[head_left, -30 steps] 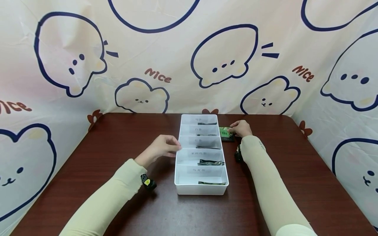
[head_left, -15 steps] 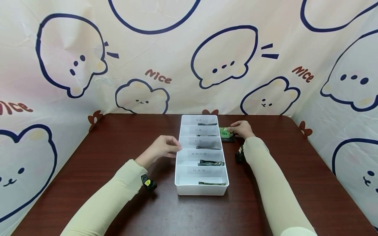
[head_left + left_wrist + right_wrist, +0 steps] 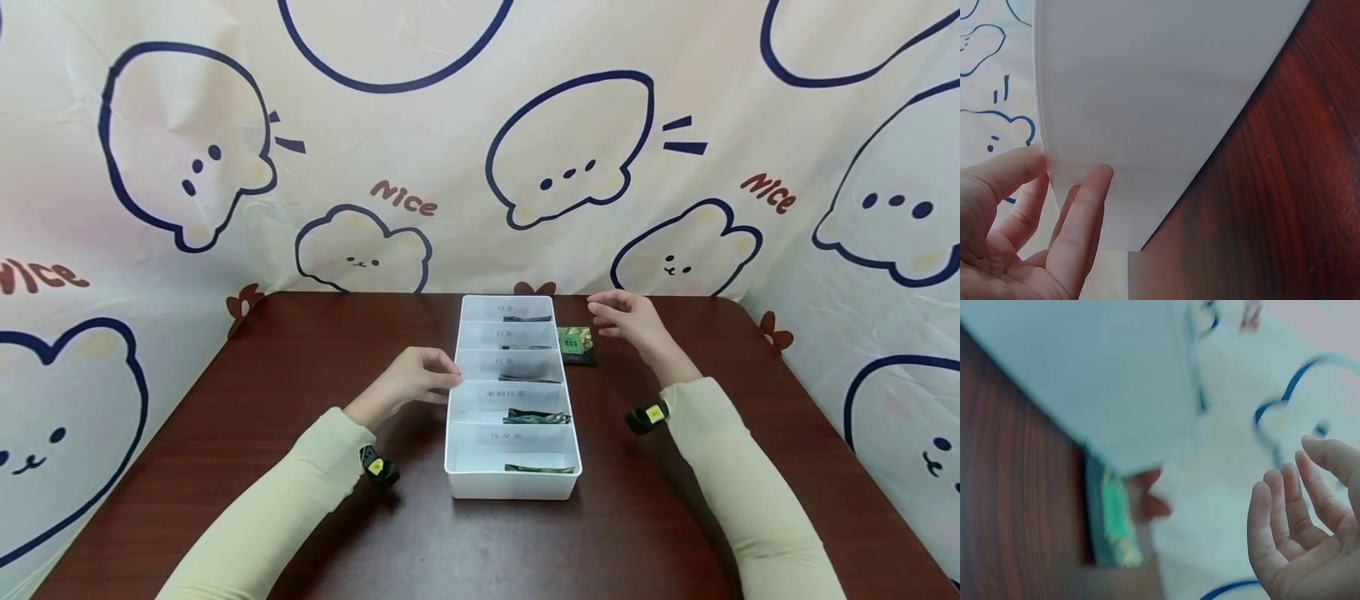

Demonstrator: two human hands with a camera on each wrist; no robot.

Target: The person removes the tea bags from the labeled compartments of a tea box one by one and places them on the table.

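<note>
Brown table [image 3: 480, 550]; tray [image 3: 513, 487] interior in head view only

The right hand [image 3: 1313, 545] hangs apart from what seems a blurred green packet [image 3: 1116, 515].

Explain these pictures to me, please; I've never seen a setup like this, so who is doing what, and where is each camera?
There is no robot here: a person works with two bare hands. The wide picture looks down from the head; the other two are taken from the left and right wrists. On the dark table stands a white box with five labelled compartments, each showing packaging. A green-and-black packet lies beside its far right side. The left hand touches the box's rim; whether it grips is hard to tell. The right hand holds nothing.
</note>
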